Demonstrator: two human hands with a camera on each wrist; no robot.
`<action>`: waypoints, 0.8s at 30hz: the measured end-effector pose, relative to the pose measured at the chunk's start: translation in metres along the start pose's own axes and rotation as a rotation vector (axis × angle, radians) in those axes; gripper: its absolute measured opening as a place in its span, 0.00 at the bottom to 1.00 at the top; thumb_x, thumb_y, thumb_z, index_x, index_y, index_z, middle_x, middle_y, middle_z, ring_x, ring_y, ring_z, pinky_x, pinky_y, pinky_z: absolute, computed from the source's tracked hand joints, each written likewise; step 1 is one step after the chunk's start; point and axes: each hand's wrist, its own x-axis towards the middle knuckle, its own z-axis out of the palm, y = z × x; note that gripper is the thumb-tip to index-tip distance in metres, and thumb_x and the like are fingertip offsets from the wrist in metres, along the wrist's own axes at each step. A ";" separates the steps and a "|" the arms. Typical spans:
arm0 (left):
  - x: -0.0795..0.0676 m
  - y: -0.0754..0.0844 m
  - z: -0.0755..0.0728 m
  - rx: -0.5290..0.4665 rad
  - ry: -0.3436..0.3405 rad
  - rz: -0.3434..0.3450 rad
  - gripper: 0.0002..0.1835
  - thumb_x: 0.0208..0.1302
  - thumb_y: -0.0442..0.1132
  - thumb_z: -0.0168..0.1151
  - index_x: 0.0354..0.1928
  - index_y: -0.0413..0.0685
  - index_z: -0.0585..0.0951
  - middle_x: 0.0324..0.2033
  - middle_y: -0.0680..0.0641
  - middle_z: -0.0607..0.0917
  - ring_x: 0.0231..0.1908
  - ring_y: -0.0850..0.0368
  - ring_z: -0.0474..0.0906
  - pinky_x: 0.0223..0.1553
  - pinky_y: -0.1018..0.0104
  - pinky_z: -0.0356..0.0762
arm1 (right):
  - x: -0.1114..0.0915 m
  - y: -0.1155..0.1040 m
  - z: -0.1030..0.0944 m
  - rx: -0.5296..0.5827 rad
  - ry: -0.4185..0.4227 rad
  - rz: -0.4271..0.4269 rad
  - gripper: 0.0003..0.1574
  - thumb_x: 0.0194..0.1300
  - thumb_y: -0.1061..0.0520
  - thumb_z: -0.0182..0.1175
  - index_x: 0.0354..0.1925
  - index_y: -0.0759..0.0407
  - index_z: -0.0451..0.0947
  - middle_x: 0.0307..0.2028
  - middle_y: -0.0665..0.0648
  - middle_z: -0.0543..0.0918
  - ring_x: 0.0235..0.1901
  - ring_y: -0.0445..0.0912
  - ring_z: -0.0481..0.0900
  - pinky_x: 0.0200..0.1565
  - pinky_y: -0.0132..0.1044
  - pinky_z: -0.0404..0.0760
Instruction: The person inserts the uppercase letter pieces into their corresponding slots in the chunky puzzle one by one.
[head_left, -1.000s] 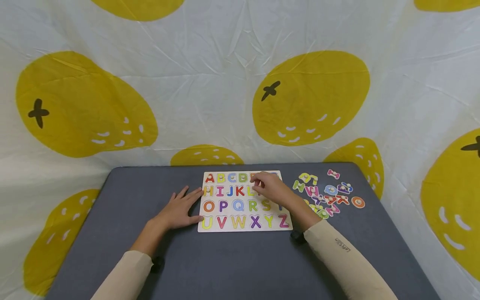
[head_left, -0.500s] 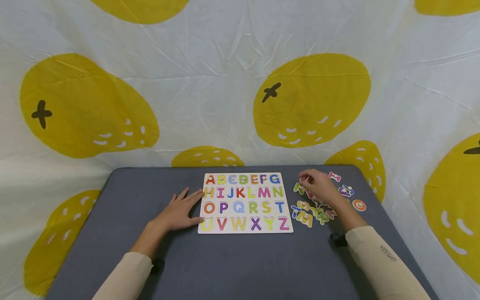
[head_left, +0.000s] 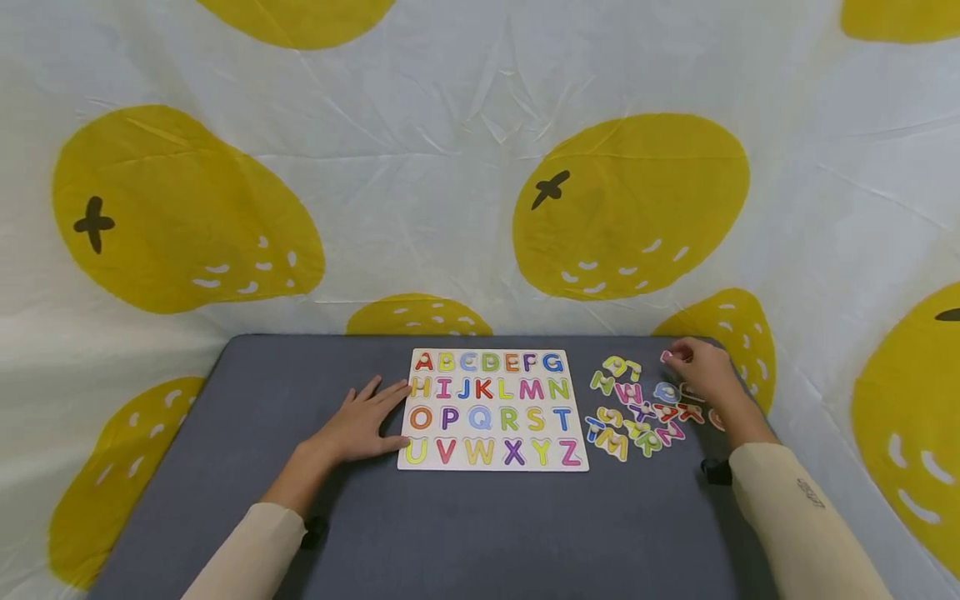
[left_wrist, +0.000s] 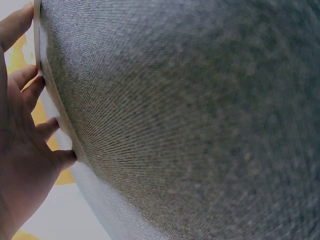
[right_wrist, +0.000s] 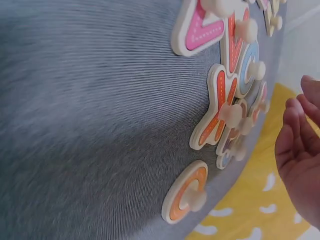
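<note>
A wooden alphabet board (head_left: 493, 402) lies on the dark table, with knobbed letter pieces A to F seated in its top row. My left hand (head_left: 360, 423) lies with fingers spread against the board's left edge; the left wrist view shows the fingertips (left_wrist: 65, 157) along that edge. At the far right of the table, my right hand (head_left: 703, 368) has its fingertips over a small pink letter piece (head_left: 666, 357), mostly hidden under them. In the right wrist view my right hand (right_wrist: 305, 155) is loosely curled, nothing held, above the pieces.
Several loose knobbed letters lie between board and right hand, including a green N (head_left: 602, 382) and a pink piece (head_left: 628, 393). An orange O (right_wrist: 186, 195) and a red X (right_wrist: 220, 107) lie nearest the right wrist. A lemon-patterned curtain (head_left: 450, 225) hangs behind.
My right hand left the board's upper right, where it was by the E, passed over the loose letters and reached the pink piece at the far right. My left hand has stayed put.
</note>
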 end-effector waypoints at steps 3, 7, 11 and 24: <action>0.000 0.000 0.000 -0.002 0.001 0.002 0.51 0.62 0.72 0.61 0.82 0.58 0.59 0.80 0.51 0.61 0.80 0.33 0.47 0.72 0.22 0.45 | 0.007 0.008 0.002 -0.015 -0.003 0.065 0.25 0.75 0.48 0.61 0.53 0.70 0.79 0.42 0.69 0.83 0.41 0.61 0.79 0.44 0.56 0.79; -0.001 0.001 -0.001 -0.002 -0.005 -0.003 0.51 0.62 0.71 0.62 0.82 0.58 0.59 0.80 0.51 0.61 0.81 0.34 0.47 0.72 0.22 0.46 | 0.015 0.016 0.007 -0.017 -0.029 0.118 0.24 0.74 0.47 0.61 0.49 0.69 0.79 0.41 0.70 0.83 0.37 0.59 0.78 0.39 0.50 0.79; 0.000 0.002 -0.001 -0.008 -0.010 -0.004 0.51 0.63 0.71 0.62 0.82 0.59 0.58 0.80 0.52 0.61 0.81 0.34 0.47 0.72 0.22 0.45 | 0.020 0.020 0.011 -0.035 -0.030 0.139 0.21 0.73 0.48 0.61 0.45 0.69 0.78 0.39 0.69 0.82 0.37 0.59 0.76 0.37 0.48 0.78; 0.000 0.002 0.000 -0.001 -0.014 -0.024 0.51 0.62 0.72 0.62 0.82 0.60 0.59 0.80 0.52 0.61 0.81 0.36 0.47 0.72 0.23 0.46 | 0.019 0.015 0.019 -0.059 0.025 0.158 0.14 0.73 0.56 0.60 0.41 0.69 0.75 0.35 0.68 0.79 0.37 0.61 0.74 0.39 0.52 0.76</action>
